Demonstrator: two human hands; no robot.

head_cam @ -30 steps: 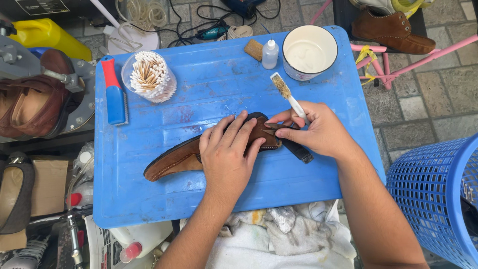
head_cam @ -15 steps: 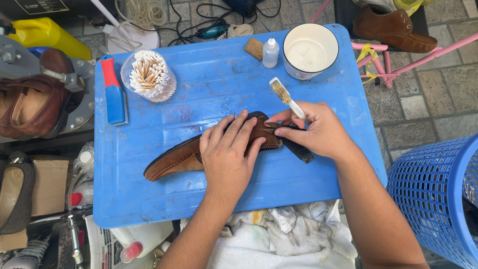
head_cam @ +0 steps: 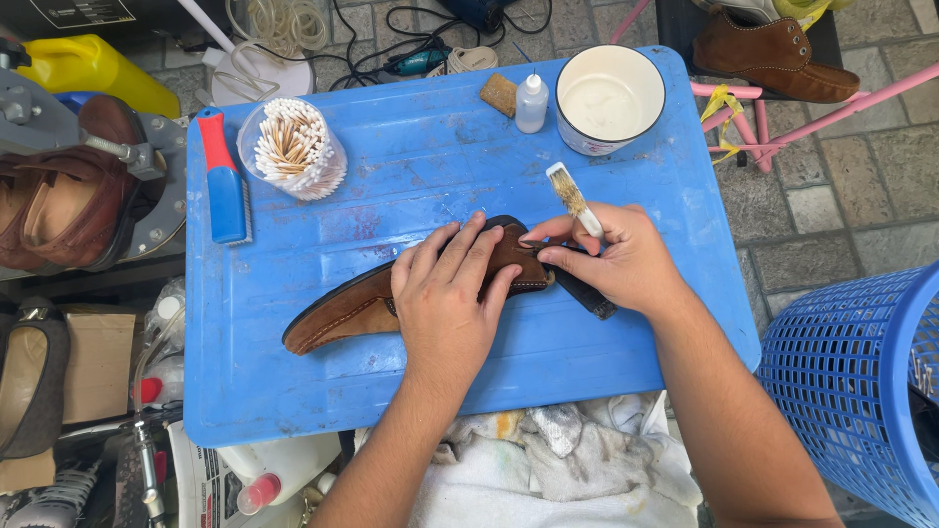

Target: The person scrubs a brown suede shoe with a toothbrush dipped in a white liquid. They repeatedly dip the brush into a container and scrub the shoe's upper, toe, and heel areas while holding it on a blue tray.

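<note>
Blue plastic board [head_cam: 421,176] fills the middle of the view, lying flat as a work surface, with crumpled white rags [head_cam: 548,469] at its near edge. Beside it on the right stands a blue mesh basket [head_cam: 861,391]; off the left edge sit brown shoes on a metal stand [head_cam: 68,196] and a yellow canister [head_cam: 93,68].

On the board, near its centre, a brown leather shoe [head_cam: 342,313] lies on its side, toe pointing to the near left. The left hand [head_cam: 445,303] rests flat on the shoe's heel end, fingers spread and pressing down. The right hand [head_cam: 621,264] is just beside it, thumb and forefinger pinching the heel edge of the shoe while the other fingers grip a small white-handled brush [head_cam: 572,198], its bristles pointing up and away. A dark strip [head_cam: 587,293], possibly a loose sole piece, pokes out under this hand.

Along the far edge stand a white pot [head_cam: 609,98] of pale paste, a small white dropper bottle [head_cam: 531,103], a tan sponge block [head_cam: 499,95], a clear cup of cotton swabs [head_cam: 293,147] and a red-and-blue brush [head_cam: 225,181].
</note>
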